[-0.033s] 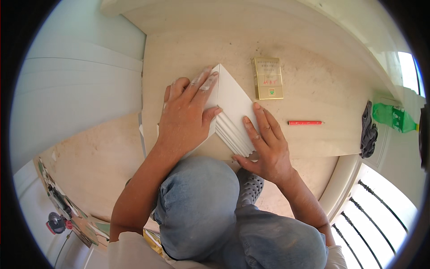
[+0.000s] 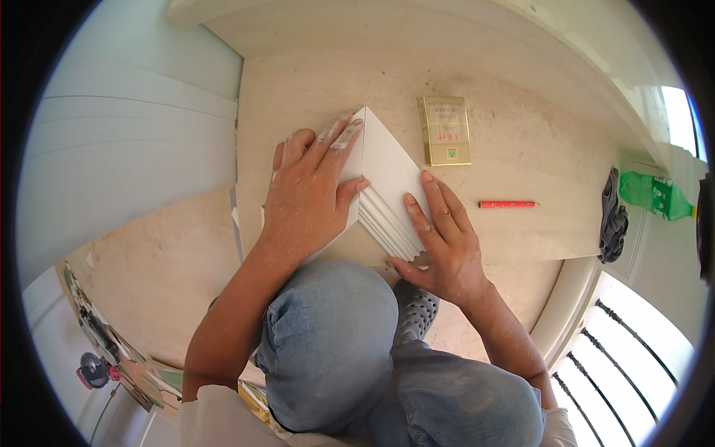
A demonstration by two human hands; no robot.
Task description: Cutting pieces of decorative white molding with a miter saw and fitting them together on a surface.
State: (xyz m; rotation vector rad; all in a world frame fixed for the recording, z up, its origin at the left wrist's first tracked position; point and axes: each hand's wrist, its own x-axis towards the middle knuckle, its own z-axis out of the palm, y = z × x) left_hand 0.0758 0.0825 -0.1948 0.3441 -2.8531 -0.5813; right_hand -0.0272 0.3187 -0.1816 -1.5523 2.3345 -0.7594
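Two lengths of white moulding meet in a point at a mitred seam, over a pale board (image 2: 313,82). The right-hand white moulding (image 2: 389,160) has a flat face and several ridges along its inner edge. My left hand (image 2: 309,190) covers most of the left-hand white moulding (image 2: 356,165); its fingers lie toward the tip and its thumb presses near the seam. White dust marks these fingers. My right hand (image 2: 447,242) grips the other length near its lower end, thumb at the ridged edge, fingers over the outer edge.
A gold box (image 2: 447,130) lies beyond the mouldings, with a red pencil (image 2: 509,204) nearer and to the right. Farther right are a dark cloth (image 2: 614,216) and a green bottle (image 2: 655,195). My jeans-covered knees (image 2: 331,335) are close below the mouldings. Black railing bars (image 2: 618,357) show at lower right.
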